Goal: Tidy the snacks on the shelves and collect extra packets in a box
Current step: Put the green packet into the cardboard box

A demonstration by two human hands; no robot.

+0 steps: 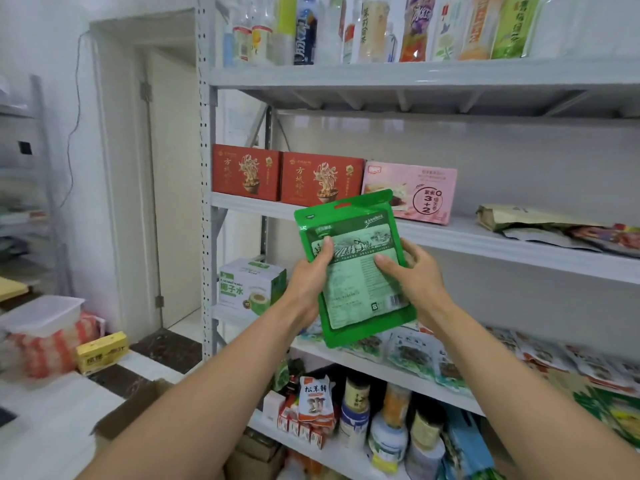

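A green snack packet is held upright in front of the shelves, its printed back side facing me. My left hand grips its left edge, thumb across the face. My right hand grips the right edge, thumb on the label. Behind it, the middle shelf carries two red boxes, a pink box and loose packets lying flat at the right. The shelf below holds several flat snack packets. A brown cardboard box lies on the floor at lower left, partly hidden by my left forearm.
Drink bottles line the top shelf. A coconut-water carton stands left on the lower shelf. Jars and packets crowd the bottom shelf. At left stand a yellow box, a plastic tub and another rack.
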